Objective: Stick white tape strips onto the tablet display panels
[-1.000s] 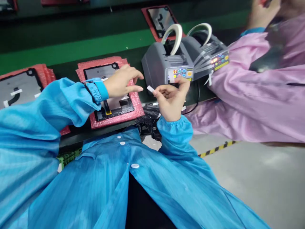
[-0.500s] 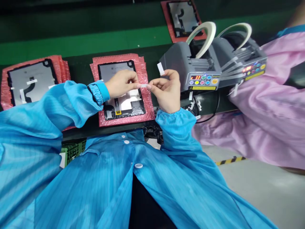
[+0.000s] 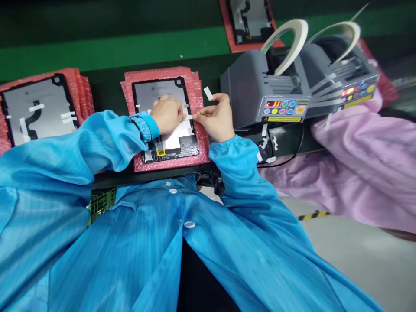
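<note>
Right grip [image 3: 218, 119] pinches white strip [image 3: 189, 117], panel [image 3: 175, 136] just left.

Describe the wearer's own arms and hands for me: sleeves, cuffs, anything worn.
The left sleeve and right sleeve are long, loose and bright blue, with a slight sheen. The right one ends in a gathered cuff; at the left wrist sits a smooth blue band. The left hand and right hand are both ungloved.
</note>
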`<move>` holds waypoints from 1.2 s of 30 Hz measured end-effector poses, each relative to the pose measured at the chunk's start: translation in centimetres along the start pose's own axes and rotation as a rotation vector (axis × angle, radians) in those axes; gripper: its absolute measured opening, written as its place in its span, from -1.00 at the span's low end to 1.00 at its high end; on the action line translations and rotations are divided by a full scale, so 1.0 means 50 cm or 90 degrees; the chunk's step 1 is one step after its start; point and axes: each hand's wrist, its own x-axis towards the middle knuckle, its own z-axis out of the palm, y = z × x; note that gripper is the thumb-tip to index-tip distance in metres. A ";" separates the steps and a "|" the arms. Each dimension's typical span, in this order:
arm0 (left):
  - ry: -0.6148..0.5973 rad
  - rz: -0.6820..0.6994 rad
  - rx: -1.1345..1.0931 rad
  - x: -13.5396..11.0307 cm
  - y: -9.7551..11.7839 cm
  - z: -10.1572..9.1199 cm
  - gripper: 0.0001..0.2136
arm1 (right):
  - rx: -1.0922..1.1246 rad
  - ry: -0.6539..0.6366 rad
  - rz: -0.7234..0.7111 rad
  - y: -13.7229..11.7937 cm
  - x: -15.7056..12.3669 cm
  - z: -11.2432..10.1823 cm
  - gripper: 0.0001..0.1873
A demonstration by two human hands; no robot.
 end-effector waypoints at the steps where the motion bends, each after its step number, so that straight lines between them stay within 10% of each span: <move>1: -0.004 0.001 0.007 -0.001 0.002 -0.001 -0.81 | -0.011 -0.004 -0.004 0.006 0.003 0.001 -0.39; 19: 0.034 0.023 0.003 0.021 -0.014 0.013 -0.88 | -0.050 -0.052 0.020 0.024 0.019 -0.021 -0.40; 30: 0.004 0.151 -0.101 0.050 -0.041 -0.037 -0.81 | -0.099 -0.155 -0.062 -0.074 0.014 -0.044 -0.53; 36: 0.015 0.120 -0.115 0.065 -0.060 -0.009 -0.84 | -0.073 -0.081 -0.010 -0.055 0.021 -0.036 -0.59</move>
